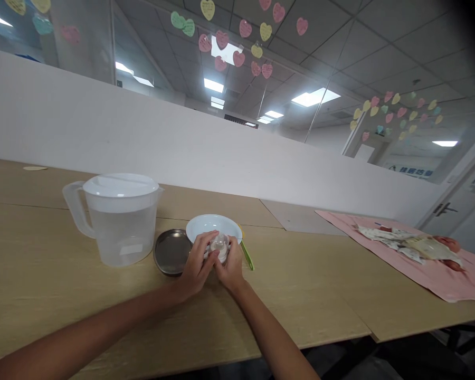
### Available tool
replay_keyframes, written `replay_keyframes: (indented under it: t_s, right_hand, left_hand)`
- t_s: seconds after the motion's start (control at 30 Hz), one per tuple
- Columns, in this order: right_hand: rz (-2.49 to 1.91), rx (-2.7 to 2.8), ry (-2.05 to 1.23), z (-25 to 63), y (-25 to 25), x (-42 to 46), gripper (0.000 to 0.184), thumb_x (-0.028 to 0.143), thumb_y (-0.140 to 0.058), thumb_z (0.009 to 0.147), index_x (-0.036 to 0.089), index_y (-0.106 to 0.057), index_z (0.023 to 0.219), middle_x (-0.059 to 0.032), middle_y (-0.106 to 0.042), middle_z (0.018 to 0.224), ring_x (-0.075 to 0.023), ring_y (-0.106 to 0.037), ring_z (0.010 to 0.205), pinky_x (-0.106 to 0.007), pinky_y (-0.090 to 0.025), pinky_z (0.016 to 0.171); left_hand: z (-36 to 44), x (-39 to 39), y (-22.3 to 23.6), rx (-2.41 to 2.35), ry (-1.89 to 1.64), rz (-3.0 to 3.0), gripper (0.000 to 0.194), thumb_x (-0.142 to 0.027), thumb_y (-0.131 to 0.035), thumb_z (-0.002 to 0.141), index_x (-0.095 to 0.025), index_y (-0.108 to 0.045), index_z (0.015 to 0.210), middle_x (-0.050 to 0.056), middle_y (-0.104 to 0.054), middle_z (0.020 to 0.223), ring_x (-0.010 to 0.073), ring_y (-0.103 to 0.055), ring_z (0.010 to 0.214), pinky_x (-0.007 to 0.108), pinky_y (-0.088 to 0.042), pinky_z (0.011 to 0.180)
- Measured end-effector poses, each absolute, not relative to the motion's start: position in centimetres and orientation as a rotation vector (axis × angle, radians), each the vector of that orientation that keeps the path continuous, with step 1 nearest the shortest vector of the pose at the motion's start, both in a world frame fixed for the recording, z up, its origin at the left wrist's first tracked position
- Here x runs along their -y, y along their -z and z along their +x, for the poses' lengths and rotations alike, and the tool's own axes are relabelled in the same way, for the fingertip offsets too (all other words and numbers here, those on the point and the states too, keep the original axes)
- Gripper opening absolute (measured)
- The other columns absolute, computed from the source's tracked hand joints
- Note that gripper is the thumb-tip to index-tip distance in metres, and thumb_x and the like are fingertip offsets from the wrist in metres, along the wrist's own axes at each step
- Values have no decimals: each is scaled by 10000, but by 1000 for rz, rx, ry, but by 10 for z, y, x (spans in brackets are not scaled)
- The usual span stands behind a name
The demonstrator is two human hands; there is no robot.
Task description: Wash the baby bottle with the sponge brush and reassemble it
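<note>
Gripping a small clear bottle (220,247) between both hands, fingers of the left hand (196,262) and the right hand (231,265) curled closed around it, just above a white bowl (214,222) on the tabletop (301,287). Rounded top of the bottle poking up between the hands, lower part hidden by the fingers, contents impossible to tell. Inside of the bowl showing pale and smooth along the far side, its bottom blocked from view by the hands. Lying just beside the bowl's right edge, a spoon with a green handle (247,256). Just left of the bowl, a round metal lid (171,252), dark and flat, next to a plastic pitcher (121,235) with a white lid, clear liquid filling its lower part, and a small pale label on its side, too blurred to read. Farther right, a pink cloth (431,258) spread over the tabletop, carrying printed packets (409,245) with lettering too small to read. Beyond a white partition (142,142), paper hearts (245,39) stuck on glass, their handwriting illegible, and blue lettering (415,171) on the glass, also blurred.
</note>
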State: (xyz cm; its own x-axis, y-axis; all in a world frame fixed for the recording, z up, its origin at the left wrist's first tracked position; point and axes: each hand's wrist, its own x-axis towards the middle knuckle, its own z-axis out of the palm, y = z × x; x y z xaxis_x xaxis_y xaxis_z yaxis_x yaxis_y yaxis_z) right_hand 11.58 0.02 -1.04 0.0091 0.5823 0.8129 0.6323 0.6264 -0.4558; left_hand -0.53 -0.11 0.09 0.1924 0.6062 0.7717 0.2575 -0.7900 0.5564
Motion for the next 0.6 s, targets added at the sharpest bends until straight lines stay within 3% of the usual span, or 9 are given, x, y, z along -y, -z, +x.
replay_keyframes:
  t_s: [0.6]
  right_hand:
    - [-1002, 1656, -32, 117, 14, -3, 258, 403, -404, 778, 175, -353, 889, -27, -425, 795, -164, -442, 699, -307, -355, 619]
  left_hand:
    - [-2, 5, -7, -801, -1575, 2128, 309, -271, -362, 867, -229, -396, 1172, 53, -466, 1071, 153, -450, 995, 283, -375, 858]
